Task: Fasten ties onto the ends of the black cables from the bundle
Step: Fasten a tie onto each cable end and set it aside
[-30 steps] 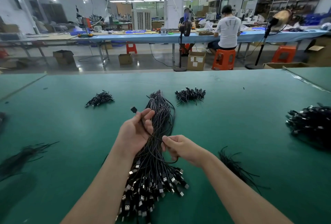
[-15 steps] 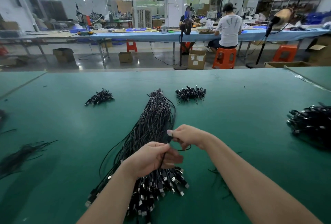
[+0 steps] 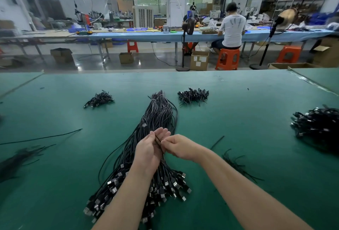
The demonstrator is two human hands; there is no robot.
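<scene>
- Head view, centre of the frame: the left hand [image 3: 149, 149] and the right hand [image 3: 177, 146] meet just above the big cable bundle [image 3: 146, 156], knuckles nearly touching.
- The key relation: a thin black strand [image 3: 158, 140] runs between the two hands, long axis going from upper left down to lower right. It sits right at the fingertips of both hands, so neither has to reach. Can't tell for sure if it's a cable end or a tie; it's too thin to call.
- Left hand: fingers mostly straight and fanned upward, thumb pressed in against the strand, so it looks like a light pinch.
- Right hand: fingers curled in tight, pinching the strand's lower part between thumb and forefinger.
- The bundle lies lengthwise up the frame, tapering to a tied neck at upper centre and fanning out at the bottom into lots of shiny metal USB-style plugs [image 3: 165, 185]. The cables look thin, rubbery and floppy.
- Loose black ties [image 3: 236, 163] lie lower right of the hands, thin and whiskery, closer to the right hand.
- Small finished-looking piles sit upper left [image 3: 99, 99] and upper centre-right [image 3: 192, 95], with a bigger heap [image 3: 317, 125] at the right edge.
- Everything sits on the green mat table [image 3: 256, 112], which is smooth and matte.
</scene>
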